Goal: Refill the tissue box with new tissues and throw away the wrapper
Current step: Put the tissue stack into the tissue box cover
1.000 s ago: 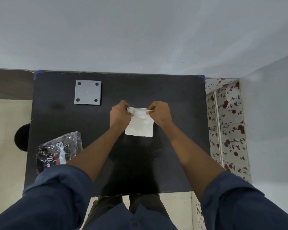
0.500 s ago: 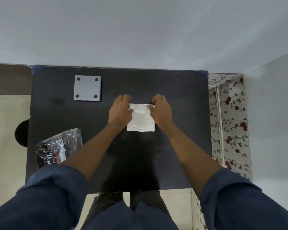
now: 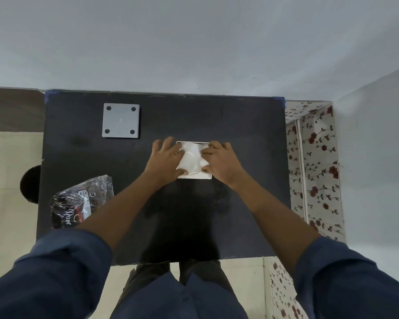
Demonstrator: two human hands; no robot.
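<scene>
Both hands press down on a white stack of tissues (image 3: 193,160) that sits in a shallow box (image 3: 194,176) near the middle of the black counter (image 3: 194,116). The left hand (image 3: 168,158) lies flat on the stack's left edge, fingers spread wide, gripping nothing. The right hand (image 3: 221,161) covers the right edge the same way — fingers splayed, thumb on the tissue's near corner. A grey square lid (image 3: 121,120) with four dark dots rests well apart, toward the far left. The crumpled plastic wrapper (image 3: 81,201) lies at the counter's near left edge, beside the left forearm.
</scene>
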